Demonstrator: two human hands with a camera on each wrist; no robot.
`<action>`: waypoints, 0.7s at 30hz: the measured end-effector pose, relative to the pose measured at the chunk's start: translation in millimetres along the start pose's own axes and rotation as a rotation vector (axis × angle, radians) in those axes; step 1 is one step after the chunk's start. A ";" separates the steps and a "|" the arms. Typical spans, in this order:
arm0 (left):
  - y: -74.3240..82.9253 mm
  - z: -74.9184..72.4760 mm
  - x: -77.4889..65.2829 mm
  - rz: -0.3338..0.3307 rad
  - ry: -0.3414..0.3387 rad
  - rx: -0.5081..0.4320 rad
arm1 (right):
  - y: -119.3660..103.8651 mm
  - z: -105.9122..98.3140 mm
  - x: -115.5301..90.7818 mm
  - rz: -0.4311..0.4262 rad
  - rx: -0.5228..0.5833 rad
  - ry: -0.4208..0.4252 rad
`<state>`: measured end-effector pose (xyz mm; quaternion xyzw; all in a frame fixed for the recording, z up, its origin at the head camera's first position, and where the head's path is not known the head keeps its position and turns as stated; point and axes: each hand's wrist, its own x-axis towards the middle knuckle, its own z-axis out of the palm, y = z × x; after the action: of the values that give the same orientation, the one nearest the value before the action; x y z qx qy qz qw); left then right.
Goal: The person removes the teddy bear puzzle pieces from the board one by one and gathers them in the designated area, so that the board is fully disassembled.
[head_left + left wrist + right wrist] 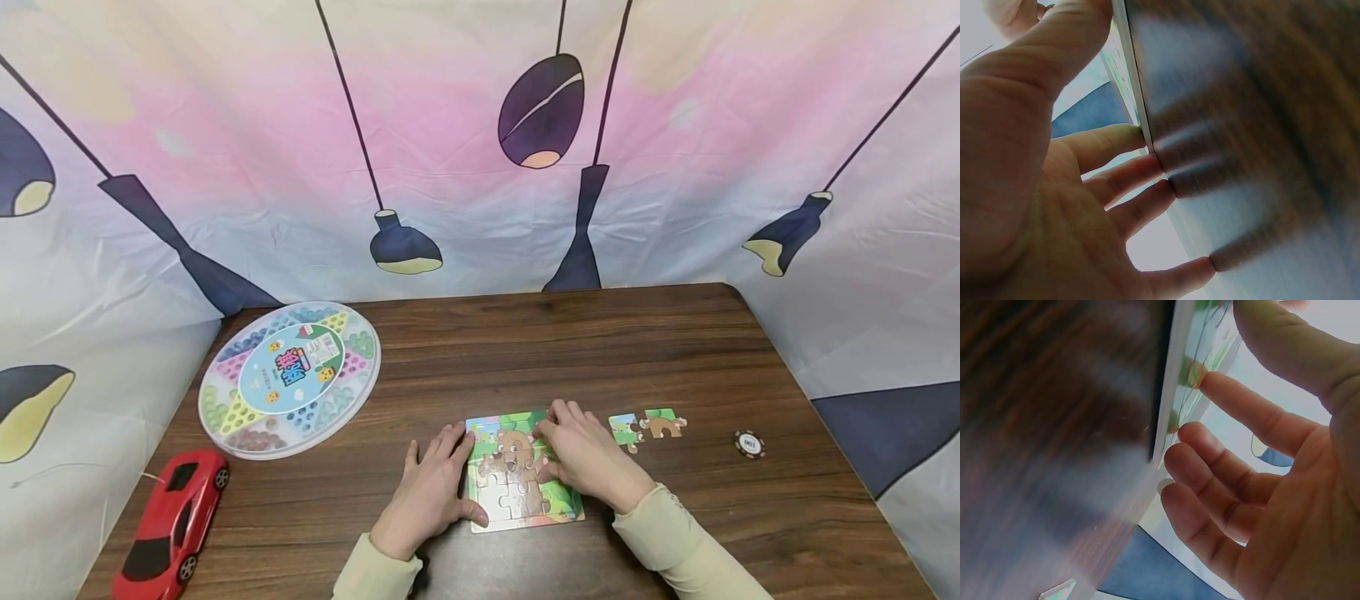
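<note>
Head view: puzzle (pixel 513 477) lies near six o'clock, my left hand (pixel 429 490) spread at its nine, my right hand (pixel 592 457) loosely parted at its three. Likely light, stiff; hold by edges.

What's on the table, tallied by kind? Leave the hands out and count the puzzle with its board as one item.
Jigsaw puzzle on its board: 1
Loose puzzle pieces: 2
Round game box: 1
Red toy car: 1
Chip: 1
Total: 6
</note>
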<state>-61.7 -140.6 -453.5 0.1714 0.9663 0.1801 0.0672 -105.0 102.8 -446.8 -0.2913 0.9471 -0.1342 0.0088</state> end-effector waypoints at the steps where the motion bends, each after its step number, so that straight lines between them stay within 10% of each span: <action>1: 0.1 0.1 0.0 0.000 0.001 0.000 | 0.1 0.2 0.2 0.006 -0.004 0.003; 21: 0.3 -0.9 0.0 -0.007 -0.014 -0.006 | 1.4 -2.2 1.8 0.083 -0.072 -0.005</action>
<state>-61.8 -140.6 -452.6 0.1692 0.9658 0.1814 0.0750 -107.5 103.5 -444.9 -0.2520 0.9627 -0.0987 0.0062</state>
